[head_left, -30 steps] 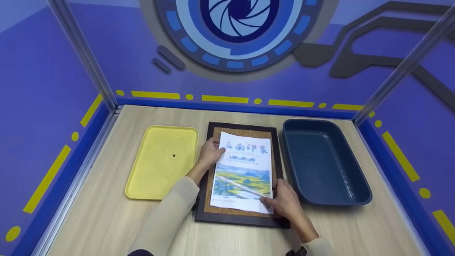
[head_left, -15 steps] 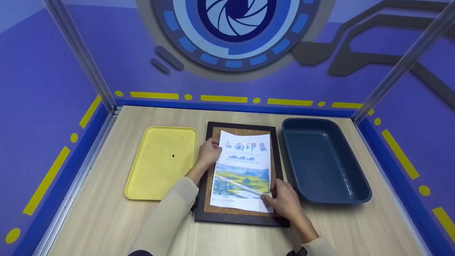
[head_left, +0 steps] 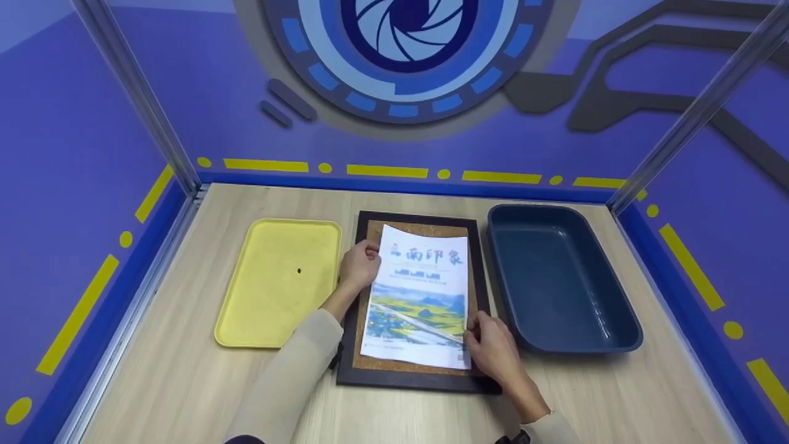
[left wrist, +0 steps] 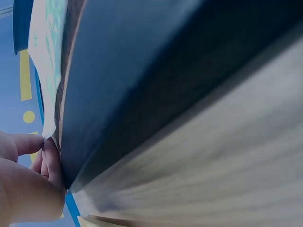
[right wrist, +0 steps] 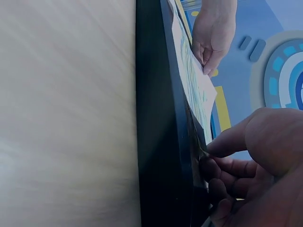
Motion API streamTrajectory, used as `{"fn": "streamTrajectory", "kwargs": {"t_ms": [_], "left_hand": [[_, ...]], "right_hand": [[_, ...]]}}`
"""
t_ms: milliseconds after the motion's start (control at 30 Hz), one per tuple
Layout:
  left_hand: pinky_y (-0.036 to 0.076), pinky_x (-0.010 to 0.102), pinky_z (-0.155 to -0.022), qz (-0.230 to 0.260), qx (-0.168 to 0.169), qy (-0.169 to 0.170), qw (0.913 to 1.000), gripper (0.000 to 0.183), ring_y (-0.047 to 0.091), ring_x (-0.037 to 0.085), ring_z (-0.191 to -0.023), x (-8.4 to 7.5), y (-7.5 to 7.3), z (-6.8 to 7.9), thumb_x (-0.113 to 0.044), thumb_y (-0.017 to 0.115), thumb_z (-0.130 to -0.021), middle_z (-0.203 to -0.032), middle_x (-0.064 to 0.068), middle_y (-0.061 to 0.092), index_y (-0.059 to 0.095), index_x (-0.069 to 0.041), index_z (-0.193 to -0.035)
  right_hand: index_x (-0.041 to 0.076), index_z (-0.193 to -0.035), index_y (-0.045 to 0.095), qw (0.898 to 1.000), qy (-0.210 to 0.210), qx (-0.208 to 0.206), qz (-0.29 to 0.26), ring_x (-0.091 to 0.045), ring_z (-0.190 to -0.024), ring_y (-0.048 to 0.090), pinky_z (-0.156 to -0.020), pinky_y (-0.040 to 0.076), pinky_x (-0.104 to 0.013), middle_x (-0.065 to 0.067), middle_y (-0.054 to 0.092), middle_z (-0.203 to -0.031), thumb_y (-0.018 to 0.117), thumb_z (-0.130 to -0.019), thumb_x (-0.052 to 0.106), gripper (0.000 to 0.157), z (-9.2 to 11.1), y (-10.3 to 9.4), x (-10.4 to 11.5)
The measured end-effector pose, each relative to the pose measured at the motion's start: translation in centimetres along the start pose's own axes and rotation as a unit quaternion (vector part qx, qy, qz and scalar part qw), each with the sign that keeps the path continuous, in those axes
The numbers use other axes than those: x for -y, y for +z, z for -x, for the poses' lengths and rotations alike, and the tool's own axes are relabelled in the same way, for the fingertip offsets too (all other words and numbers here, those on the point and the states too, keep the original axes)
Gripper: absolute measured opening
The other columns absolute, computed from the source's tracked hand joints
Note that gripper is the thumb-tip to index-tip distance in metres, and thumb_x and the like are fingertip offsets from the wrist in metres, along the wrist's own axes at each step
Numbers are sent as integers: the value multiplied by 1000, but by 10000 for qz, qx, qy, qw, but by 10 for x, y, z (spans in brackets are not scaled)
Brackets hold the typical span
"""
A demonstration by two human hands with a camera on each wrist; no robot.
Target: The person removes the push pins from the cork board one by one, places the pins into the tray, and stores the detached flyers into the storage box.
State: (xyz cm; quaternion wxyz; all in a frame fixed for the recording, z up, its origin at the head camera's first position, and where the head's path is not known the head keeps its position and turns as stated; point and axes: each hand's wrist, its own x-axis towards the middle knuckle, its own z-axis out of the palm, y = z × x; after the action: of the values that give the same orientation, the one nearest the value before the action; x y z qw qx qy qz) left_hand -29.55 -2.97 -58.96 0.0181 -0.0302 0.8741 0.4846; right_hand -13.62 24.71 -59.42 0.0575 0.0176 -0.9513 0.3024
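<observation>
A printed paper poster (head_left: 419,302) with large characters and a green valley landscape lies over a dark-framed cork board (head_left: 419,390), its top edge bowed. My left hand (head_left: 359,264) pinches the poster's upper left edge between thumb and fingers, as the left wrist view shows, with the other fingers against the frame. At the lower right edge, my right hand (head_left: 495,348) pinches the paper between thumb and forefinger. In the right wrist view the poster (right wrist: 194,80) stands lifted off the cork along its near side. Strips of bare cork show around the sheet.
To the left of the board lies a shallow yellow tray (head_left: 271,296) with a small dark spot. A deep dark-blue plastic tub (head_left: 555,296) stands close on the right. Purple panels (head_left: 203,92) with metal corner posts enclose the wooden table (head_left: 382,419).
The poster has shifted slightly left over the cork. My right thumb has slid back from the paper's face to its edge. My left hand has moved slightly left.
</observation>
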Motion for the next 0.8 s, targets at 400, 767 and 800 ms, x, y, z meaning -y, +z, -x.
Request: {"fn": "streamTrajectory", "kwargs": {"t_ms": [400,767,800], "left_hand": [[56,41,-93,611,82,-2,9981,24,67,27,-105,-1,-5,0,-6,62,-101,-111,13,70,70,-1,-124],[55,38,-88,1041,-16,64,9945,24,67,25,-100,-5,-14,4,-6,65,-101,-110,13,71,71,0,-124],[55,37,-88,1123,12,41,9937,25,66,24,-101,-7,-14,5,-6,65,-101,-111,12,71,71,0,-124]], "right_hand": [[10,-86,65,9987,299,-199,-370,-13,-67,57,-62,46,-30,2,62,-74,75,-89,0,15,-3,-7,5],[9,-86,69,9964,375,-260,-712,-14,-68,59,-63,47,-28,1,65,-75,75,-89,3,9,-13,-30,11],[9,-86,69,9961,408,-261,-742,-14,-69,59,-63,47,-27,1,65,-75,75,-89,3,9,-14,-33,11]]}}
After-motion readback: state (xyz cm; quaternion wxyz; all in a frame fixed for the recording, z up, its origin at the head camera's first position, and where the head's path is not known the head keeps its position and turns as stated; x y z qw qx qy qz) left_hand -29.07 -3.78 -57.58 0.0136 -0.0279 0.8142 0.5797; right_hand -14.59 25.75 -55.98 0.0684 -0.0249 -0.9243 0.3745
